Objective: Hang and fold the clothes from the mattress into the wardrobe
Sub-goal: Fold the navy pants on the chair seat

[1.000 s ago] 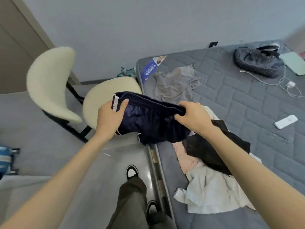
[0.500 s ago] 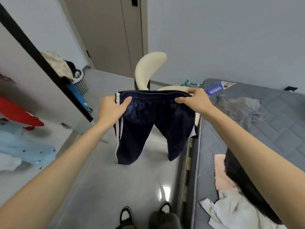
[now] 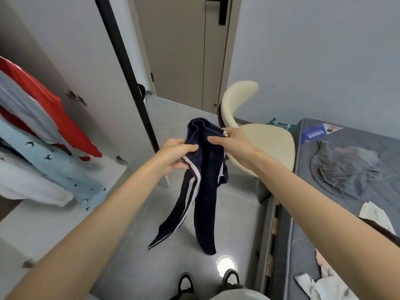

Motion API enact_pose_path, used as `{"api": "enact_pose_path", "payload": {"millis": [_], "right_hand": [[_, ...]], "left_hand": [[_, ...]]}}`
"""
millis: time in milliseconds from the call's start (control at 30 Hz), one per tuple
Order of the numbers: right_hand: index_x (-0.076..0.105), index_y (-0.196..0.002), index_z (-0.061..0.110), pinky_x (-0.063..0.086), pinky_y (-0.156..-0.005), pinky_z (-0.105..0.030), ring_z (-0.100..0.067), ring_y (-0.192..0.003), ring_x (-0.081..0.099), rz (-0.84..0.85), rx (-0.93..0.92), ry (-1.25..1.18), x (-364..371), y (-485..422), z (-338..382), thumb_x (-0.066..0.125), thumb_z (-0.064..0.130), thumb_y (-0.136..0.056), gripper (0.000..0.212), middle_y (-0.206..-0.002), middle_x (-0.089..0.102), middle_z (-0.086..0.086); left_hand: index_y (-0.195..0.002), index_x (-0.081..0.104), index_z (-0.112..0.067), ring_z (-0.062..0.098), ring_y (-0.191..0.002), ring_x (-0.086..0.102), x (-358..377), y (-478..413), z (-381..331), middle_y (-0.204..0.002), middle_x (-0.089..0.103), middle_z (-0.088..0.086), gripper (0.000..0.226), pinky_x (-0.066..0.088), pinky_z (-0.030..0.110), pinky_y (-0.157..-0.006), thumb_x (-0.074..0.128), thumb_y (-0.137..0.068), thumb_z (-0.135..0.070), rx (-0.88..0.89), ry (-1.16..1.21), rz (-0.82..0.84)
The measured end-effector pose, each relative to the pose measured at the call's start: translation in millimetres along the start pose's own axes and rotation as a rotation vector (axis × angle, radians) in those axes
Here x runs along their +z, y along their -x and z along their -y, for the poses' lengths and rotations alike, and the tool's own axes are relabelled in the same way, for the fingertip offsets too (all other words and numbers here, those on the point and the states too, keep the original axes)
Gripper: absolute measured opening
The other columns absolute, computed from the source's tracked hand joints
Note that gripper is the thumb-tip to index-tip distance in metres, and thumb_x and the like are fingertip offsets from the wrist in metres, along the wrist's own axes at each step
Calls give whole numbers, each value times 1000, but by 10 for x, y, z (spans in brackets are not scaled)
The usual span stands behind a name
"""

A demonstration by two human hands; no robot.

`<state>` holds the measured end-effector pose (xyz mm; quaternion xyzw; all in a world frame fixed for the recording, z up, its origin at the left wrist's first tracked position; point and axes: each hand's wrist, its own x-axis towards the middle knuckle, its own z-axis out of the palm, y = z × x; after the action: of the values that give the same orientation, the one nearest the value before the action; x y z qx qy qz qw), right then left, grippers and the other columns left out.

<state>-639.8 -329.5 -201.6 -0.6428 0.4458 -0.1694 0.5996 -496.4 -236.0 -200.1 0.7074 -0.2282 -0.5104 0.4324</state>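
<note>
Dark navy shorts with white side stripes (image 3: 203, 191) hang in the air over the floor, folded lengthwise at the waistband. My left hand (image 3: 173, 156) grips the waistband from the left. My right hand (image 3: 233, 144) pinches it from the right, close to the left hand. The open wardrobe (image 3: 71, 61) stands on the left, with a red garment (image 3: 54, 113), a light blue shirt with bird prints (image 3: 65, 169) and a white garment (image 3: 30, 187) hanging in it. The grey mattress (image 3: 303, 224) lies on the right with a grey garment (image 3: 346, 172) and white clothes (image 3: 320, 284).
A cream chair (image 3: 259, 137) stands just behind my right hand, beside the mattress corner. A black-edged wardrobe door (image 3: 127, 72) stands open ahead on the left. A closed door (image 3: 184, 50) is at the back. My black shoes (image 3: 207, 282) are on the grey floor.
My hands have come together, folding the shorts in half lengthwise. My view has swung further left, and the wardrobe's hanging clothes now show more fully.
</note>
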Motion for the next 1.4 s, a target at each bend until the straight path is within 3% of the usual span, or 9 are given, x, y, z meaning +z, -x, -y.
{"api": "enact_pose_path", "payload": {"millis": [167, 333, 467, 633, 767, 867, 1000, 1233, 1400], "right_hand": [[66, -101, -2, 55, -70, -25, -17, -77, 65, 153, -152, 171, 222, 84, 110, 63, -10, -77, 26, -88, 69, -12], [60, -117, 13, 55, -84, -31, -15, -87, 67, 183, -281, 338, 387, 115, 166, 83, 6, -67, 56, -97, 71, -1], [60, -114, 14, 54, -84, -41, -25, -86, 65, -3, -337, 316, 404, 128, 262, 76, 10, -76, 42, -95, 69, -9], [53, -102, 11, 46, -66, -25, -10, -70, 53, -88, -332, 144, 221, 189, 472, 55, -4, -83, 24, -80, 57, -3], [54, -98, 8, 51, -72, -34, -12, -76, 58, -38, -305, 60, 26, 233, 631, 55, 1, -75, 24, -82, 57, -6], [56, -108, 7, 50, -89, -49, -24, -87, 59, -111, -255, -12, -166, 260, 607, 55, 8, -67, 41, -93, 58, -12], [50, -101, 11, 45, -70, -33, -13, -70, 54, -261, -213, 175, -533, 344, 465, 59, 2, -79, 26, -80, 57, -1], [59, -96, 11, 43, -56, -20, -9, -58, 51, -482, -224, 557, -1223, 441, 337, 60, 7, -74, 22, -68, 59, 3], [57, -90, 19, 48, -63, -33, -12, -58, 50, -571, -211, 600, -1777, 194, 183, 62, 14, -71, 21, -64, 59, 4]], "left_hand": [[-95, 60, 3, 21, -70, 67, -279, 4, -65, -85, 65, 16, 10, 59, 35, -58, 53, -90, 6, -42, 212, 29], [-100, 62, 2, 19, -66, 71, -405, 49, -283, -86, 69, 16, 13, 59, 30, -59, 51, -94, -4, -12, 298, 120], [-115, 57, 4, 29, -86, 71, -600, 58, -454, -104, 68, 24, 26, 59, 34, -75, 40, -98, -5, -55, 458, 302], [-124, 56, -20, 14, -106, 65, -723, -37, -438, -110, 68, -3, 29, 47, 33, -98, 54, -95, -14, 256, -164, 107], [-146, 27, -30, 11, -136, 31, -687, -119, -405, -142, 38, -9, 80, 31, 27, -106, 74, -81, -28, 345, -154, 161], [-120, 54, -26, 3, -116, 56, -549, -190, -442, -120, 60, -15, 42, 45, 19, -97, 72, -82, -19, 410, -108, 297], [-96, 63, -30, -13, -79, 63, -205, -213, -568, -95, 67, -19, 26, 50, 7, -72, 79, -77, -22, 524, -253, 309], [-116, 63, -17, -9, -88, 58, 614, -472, -805, -102, 66, -13, 34, 45, 1, -74, 71, -84, -29, 610, -403, 436], [-118, 58, -17, -3, -90, 57, 1112, -902, -1032, -106, 62, -13, 36, 42, -1, -66, 71, -84, -22, 682, -417, 384]]}}
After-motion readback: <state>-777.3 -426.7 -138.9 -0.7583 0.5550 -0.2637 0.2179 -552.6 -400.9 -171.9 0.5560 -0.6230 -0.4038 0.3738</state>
